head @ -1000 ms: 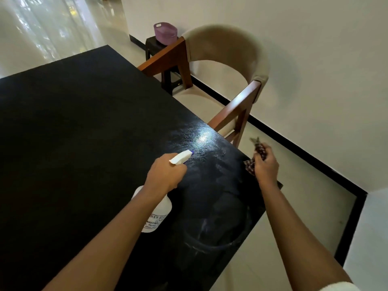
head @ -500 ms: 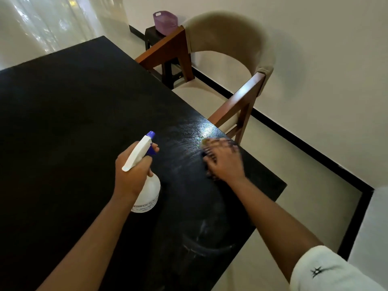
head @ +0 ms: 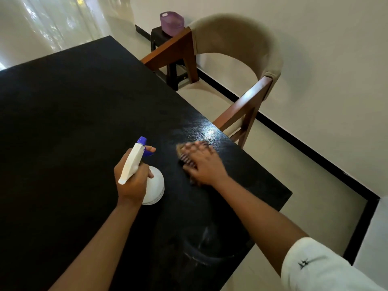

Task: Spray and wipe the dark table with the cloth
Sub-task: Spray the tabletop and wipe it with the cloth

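One dark table (head: 63, 122) fills the left and middle of the view, its near right corner pointing toward four o'clock. Two hands work over it, both near the right edge.

The left hand (head: 131, 181) is clenched around the neck of the one spray bottle (head: 155, 187), forefinger hooked over the blue trigger. The bottle is white with a blue nozzle tip, and its nozzle aims toward twelve o'clock. Whether its base touches the tabletop cannot be told.

At about two o'clock from the bottle, the right hand (head: 206, 166) lies flat on the one cloth (head: 184, 151), fingers spread and pressing it to the table rather than gripping it. Hand and cloth are blurred; the cloth shows as a checked patch past the fingertips. Just beyond, at one o'clock from the cloth, a wet sheen (head: 207, 133) glints on the tabletop. One white sleeve (head: 315, 267) shows on the right arm, at five o'clock.

One chair (head: 235, 34), with wooden arms and a beige padded back, stands against the table's right edge at one o'clock. Behind it, at twelve o'clock, one dark stool (head: 159, 36) carries one purple basket (head: 171, 22).
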Demonstrator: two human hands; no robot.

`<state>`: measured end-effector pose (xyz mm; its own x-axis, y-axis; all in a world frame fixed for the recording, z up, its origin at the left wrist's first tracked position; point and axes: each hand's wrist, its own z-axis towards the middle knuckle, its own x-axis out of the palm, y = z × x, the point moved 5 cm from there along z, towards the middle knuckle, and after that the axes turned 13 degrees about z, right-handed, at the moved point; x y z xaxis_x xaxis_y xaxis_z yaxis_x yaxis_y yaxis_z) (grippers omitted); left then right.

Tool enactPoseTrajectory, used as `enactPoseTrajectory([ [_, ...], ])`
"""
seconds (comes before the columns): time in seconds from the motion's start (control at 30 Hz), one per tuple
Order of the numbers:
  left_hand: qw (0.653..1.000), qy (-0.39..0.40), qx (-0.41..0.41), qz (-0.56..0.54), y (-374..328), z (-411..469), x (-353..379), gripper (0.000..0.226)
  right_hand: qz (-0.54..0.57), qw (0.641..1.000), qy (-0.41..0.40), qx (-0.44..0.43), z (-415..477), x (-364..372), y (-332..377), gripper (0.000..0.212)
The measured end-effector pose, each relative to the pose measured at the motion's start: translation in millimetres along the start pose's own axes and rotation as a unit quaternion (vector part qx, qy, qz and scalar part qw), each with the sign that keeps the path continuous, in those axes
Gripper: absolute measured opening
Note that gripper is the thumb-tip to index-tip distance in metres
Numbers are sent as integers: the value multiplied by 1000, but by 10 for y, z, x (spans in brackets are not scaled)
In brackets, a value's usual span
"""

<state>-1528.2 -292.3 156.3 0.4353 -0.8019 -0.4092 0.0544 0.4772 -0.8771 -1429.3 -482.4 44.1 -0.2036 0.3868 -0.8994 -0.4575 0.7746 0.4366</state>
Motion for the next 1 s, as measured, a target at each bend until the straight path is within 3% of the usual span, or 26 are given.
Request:
enactPoseTrajectory([
  [0.13,1000,-3,1,0,50,-2,29,62,35,954,-131,266,181,-375,-694,62],
  [0.2,1000,-6,0,0,61,-2,33,64,39,938,-154,308,228,-370,-592,61],
  [0.27,1000,-14,6,-2,68,-2,22,64,24,957,-137,255,302,-263,-294,61],
  [0.37,1000,-22,13,6,97,-2,15,53,47,997,9,62,426,37,256,63],
  [0.43,1000,-21,1,11,133,-7,25,41,25,992,114,-47,428,162,460,65],
  [0.5,1000,-20,-10,17,140,-3,32,33,-23,984,145,-100,425,137,446,67],
  [0.57,1000,-18,1,15,91,-2,38,35,-44,991,94,-80,456,16,254,67],
  [0.67,1000,-28,6,13,21,-9,26,41,-11,996,-36,82,514,-258,-340,64],
  [0.8,999,-32,0,4,31,-4,34,49,72,940,-120,312,461,-477,-932,62],
  [0.9,999,-33,1,3,35,1,27,58,43,944,-132,298,569,-388,-705,61],
  [1.0,999,-38,5,11,48,6,24,59,37,985,-79,151,771,-151,-184,64],
])
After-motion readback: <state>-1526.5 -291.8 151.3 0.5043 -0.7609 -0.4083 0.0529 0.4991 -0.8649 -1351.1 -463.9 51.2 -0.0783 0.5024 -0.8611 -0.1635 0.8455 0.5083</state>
